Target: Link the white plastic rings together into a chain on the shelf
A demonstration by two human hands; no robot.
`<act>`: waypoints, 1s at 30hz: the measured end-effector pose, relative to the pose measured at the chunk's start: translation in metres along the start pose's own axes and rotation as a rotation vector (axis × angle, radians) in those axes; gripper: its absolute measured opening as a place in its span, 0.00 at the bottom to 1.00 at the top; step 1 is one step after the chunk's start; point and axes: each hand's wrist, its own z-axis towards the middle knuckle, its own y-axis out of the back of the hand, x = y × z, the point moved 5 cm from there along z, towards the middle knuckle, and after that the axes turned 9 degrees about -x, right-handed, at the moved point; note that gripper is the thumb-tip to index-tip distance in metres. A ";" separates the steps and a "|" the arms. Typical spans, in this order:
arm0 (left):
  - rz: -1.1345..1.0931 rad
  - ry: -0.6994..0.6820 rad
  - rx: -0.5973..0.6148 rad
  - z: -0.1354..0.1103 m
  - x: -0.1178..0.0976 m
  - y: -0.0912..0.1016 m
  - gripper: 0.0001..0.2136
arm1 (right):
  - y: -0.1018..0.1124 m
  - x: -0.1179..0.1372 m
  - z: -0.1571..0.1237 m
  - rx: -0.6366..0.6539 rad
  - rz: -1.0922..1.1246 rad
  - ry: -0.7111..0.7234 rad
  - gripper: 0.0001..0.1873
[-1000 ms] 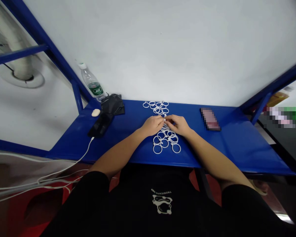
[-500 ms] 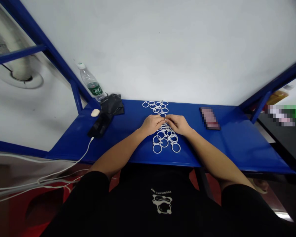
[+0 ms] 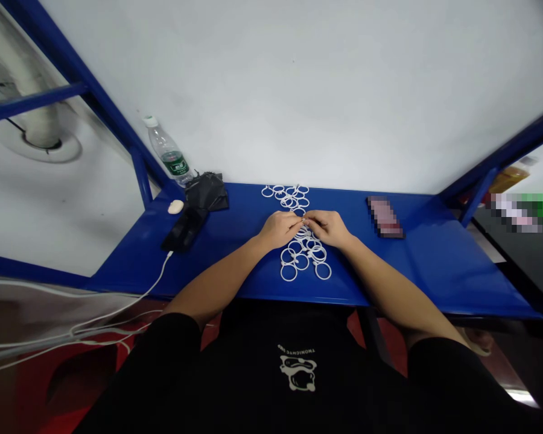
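Over the middle of the blue table (image 3: 235, 265), my left hand (image 3: 278, 229) and my right hand (image 3: 329, 228) meet fingertip to fingertip. Both are closed in a pinch on a white ring (image 3: 302, 232), largely covered by the fingers. Each loose ring has a small knob or eyelet on its rim. Below my hands lies a loose heap of white rings (image 3: 295, 258), several overlapping. Behind my hands, close to the wall, a second group of the same rings (image 3: 290, 200) is spread out.
At the left stand a plastic bottle (image 3: 174, 161), a crumpled black bag (image 3: 207, 191) and a pale round object (image 3: 175, 207). A white cable (image 3: 156, 280) runs off the table's left front. To the right lies a blurred-out phone (image 3: 385, 217). Blue frame bars (image 3: 140, 175) flank the wall.
Almost nothing differs. My fingertips have shifted very slightly at the pinch, and the rings on the table lie as before.
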 end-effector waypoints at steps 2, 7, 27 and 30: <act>0.001 0.003 -0.004 0.000 0.001 0.000 0.20 | 0.000 0.000 0.000 0.005 0.004 -0.003 0.15; -0.013 0.003 0.016 -0.001 0.001 -0.001 0.20 | 0.000 0.001 0.000 -0.004 0.031 -0.013 0.13; 0.006 0.055 -0.102 -0.001 0.006 0.003 0.14 | -0.001 -0.001 -0.002 -0.072 0.021 -0.042 0.13; 0.000 0.053 -0.119 -0.003 0.006 0.001 0.13 | -0.001 0.002 -0.001 -0.071 0.053 -0.059 0.14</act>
